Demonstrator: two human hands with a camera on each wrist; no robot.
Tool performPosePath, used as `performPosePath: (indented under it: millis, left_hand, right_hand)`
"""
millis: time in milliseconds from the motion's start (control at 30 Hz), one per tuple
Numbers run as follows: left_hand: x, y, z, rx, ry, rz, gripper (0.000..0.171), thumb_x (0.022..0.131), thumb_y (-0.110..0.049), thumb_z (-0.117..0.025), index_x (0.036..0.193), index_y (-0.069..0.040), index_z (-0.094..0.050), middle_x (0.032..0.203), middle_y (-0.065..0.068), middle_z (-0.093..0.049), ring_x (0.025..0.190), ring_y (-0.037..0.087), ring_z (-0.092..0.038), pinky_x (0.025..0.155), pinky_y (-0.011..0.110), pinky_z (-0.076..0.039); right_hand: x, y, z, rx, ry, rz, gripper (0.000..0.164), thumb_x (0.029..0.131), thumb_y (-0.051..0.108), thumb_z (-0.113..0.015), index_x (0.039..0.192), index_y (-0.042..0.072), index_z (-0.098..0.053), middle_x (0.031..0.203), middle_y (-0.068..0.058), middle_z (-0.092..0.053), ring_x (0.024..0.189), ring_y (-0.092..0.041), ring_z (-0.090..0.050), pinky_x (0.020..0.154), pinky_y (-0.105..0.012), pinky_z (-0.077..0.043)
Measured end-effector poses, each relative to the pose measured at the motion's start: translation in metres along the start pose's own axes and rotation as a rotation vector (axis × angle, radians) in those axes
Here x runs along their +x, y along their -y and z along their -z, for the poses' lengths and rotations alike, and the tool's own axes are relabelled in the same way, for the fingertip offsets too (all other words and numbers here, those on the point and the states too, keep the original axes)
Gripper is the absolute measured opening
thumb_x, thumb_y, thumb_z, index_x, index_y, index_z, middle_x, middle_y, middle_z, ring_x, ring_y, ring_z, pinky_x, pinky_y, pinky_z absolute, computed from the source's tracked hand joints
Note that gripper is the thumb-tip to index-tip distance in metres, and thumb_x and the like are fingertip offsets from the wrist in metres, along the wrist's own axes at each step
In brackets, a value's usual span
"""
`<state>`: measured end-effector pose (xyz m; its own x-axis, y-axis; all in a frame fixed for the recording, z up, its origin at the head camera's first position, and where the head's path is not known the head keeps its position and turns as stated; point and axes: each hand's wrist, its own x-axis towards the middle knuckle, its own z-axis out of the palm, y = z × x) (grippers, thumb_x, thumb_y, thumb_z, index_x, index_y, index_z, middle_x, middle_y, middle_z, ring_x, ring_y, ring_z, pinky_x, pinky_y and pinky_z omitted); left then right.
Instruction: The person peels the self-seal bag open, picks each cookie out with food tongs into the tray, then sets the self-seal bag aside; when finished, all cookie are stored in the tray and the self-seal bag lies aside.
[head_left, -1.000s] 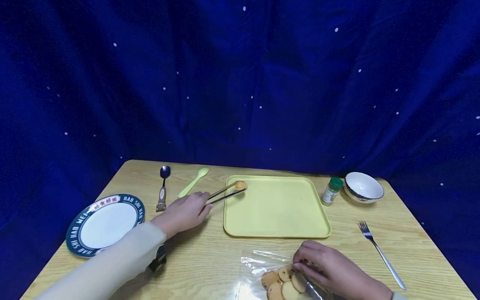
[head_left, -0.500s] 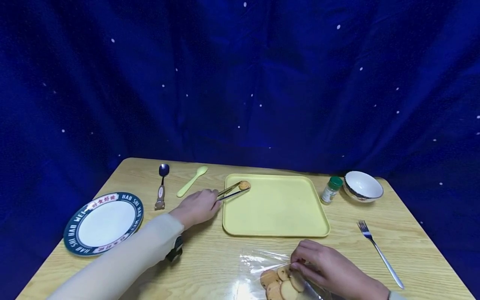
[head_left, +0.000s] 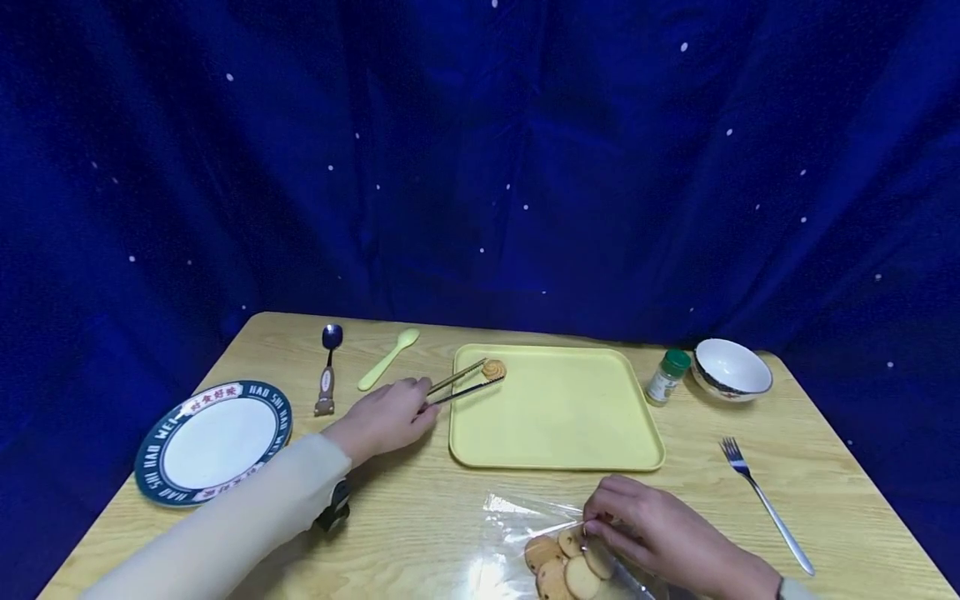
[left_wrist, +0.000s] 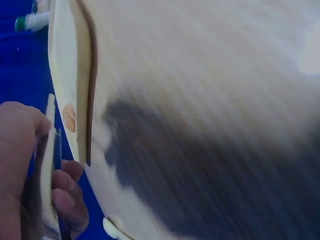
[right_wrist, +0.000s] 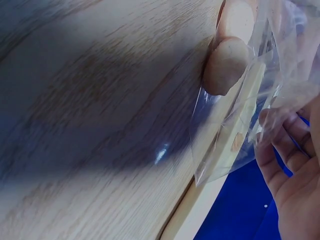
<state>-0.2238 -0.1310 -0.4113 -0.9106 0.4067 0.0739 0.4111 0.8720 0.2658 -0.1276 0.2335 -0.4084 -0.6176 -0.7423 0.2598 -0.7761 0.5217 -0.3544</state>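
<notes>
My left hand [head_left: 390,417] grips metal tongs [head_left: 459,392], their tips spread either side of a swirled round cookie [head_left: 493,369]. That cookie lies on the yellow tray [head_left: 555,417], near its upper left corner; in the left wrist view the cookie [left_wrist: 69,117] stands apart from the tongs [left_wrist: 50,165]. Near the table's front, my right hand [head_left: 660,529] pinches the edge of a clear plastic bag [head_left: 517,517]. Several flat round cookies [head_left: 581,577] show through the bag. The right wrist view has the bag [right_wrist: 225,125] hanging from the fingers.
Left of the tray lie a pale yellow spoon [head_left: 386,362], a brown-handled spoon [head_left: 327,379] and a green-rimmed plate [head_left: 217,442]. To its right are a green-capped shaker [head_left: 666,379], a white bowl [head_left: 731,367] and a fork [head_left: 765,504]. A blue curtain [head_left: 480,167] hangs behind the table.
My left hand has moved right, bringing the cookie further onto the tray. The tongs' tips now stand a little wider around it. My right hand stays at the bag.
</notes>
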Motion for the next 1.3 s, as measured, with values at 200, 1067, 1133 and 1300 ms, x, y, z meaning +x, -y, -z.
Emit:
performPosePath:
  millis: [200, 1067, 1133, 1300]
  left_hand:
    - [-0.031, 0.003, 0.011, 0.05, -0.033, -0.092, 0.031, 0.099, -0.035, -0.05, 0.112, -0.008, -0.058, 0.093, 0.003, -0.063, 0.075, 0.011, -0.059, 0.067, 0.033, -0.051]
    - [-0.119, -0.007, 0.001, 0.049, 0.068, -0.55, 0.029, 0.1, -0.04, -0.048, 0.116, -0.019, -0.059, 0.088, -0.011, -0.057, 0.062, -0.01, -0.041, 0.053, 0.013, -0.039]
    - [-0.116, -0.012, -0.003, 0.049, 0.085, -0.559, 0.028, 0.1, -0.04, -0.047, 0.114, -0.019, -0.058, 0.086, -0.012, -0.055, 0.06, -0.009, -0.04, 0.052, 0.013, -0.037]
    - [-0.109, -0.024, -0.012, 0.045, 0.091, -0.589, 0.025, 0.1, -0.04, -0.047, 0.11, -0.02, -0.057, 0.082, -0.014, -0.051, 0.058, -0.008, -0.035, 0.051, 0.011, -0.033]
  right_hand:
    - [0.003, -0.002, 0.003, -0.015, 0.019, -0.022, 0.01, 0.094, 0.025, -0.063, 0.094, 0.035, -0.061, 0.094, 0.024, -0.055, 0.077, 0.012, -0.049, 0.063, -0.01, -0.044]
    - [-0.001, -0.002, 0.002, -0.003, 0.006, -0.033, 0.01, 0.096, 0.026, -0.06, 0.095, 0.036, -0.06, 0.093, 0.024, -0.055, 0.077, 0.012, -0.048, 0.063, -0.01, -0.045]
    - [-0.001, -0.002, 0.001, -0.004, 0.005, -0.031, 0.009, 0.096, 0.027, -0.059, 0.095, 0.036, -0.06, 0.094, 0.024, -0.055, 0.077, 0.012, -0.048, 0.063, -0.01, -0.044]
    - [-0.001, -0.001, 0.001, 0.004, 0.012, -0.038, 0.008, 0.096, 0.028, -0.059, 0.095, 0.036, -0.061, 0.093, 0.024, -0.055, 0.076, 0.012, -0.048, 0.063, -0.011, -0.044]
